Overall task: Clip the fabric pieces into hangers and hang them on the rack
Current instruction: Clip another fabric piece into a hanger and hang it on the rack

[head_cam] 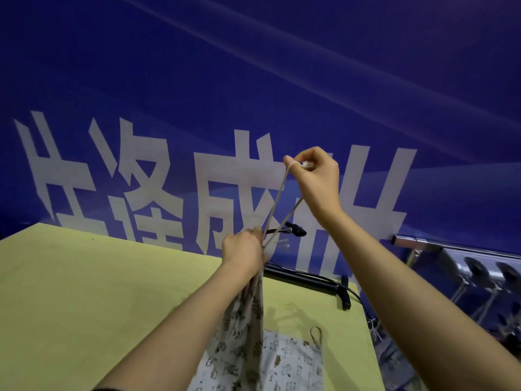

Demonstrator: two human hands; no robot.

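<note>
My left hand (244, 251) grips the gathered top of a beige leaf-print fabric piece (244, 328), which hangs down over the yellow-green table (84, 292). My right hand (317, 176) is raised higher and pinches the end of the fabric's beige cord loop (277, 204), stretched taut between both hands. A second printed fabric piece (287, 362) with a small loop lies flat on the table below. A black clip hanger (293, 229) shows just behind the cord, near my left hand. Who or what holds it is hidden.
A black bar stand with cable (310, 279) lies along the table's far edge. A blue banner with large white characters (225, 108) fills the background. At the right, a metal rail (417, 240) carries several hangers with clips (479, 280).
</note>
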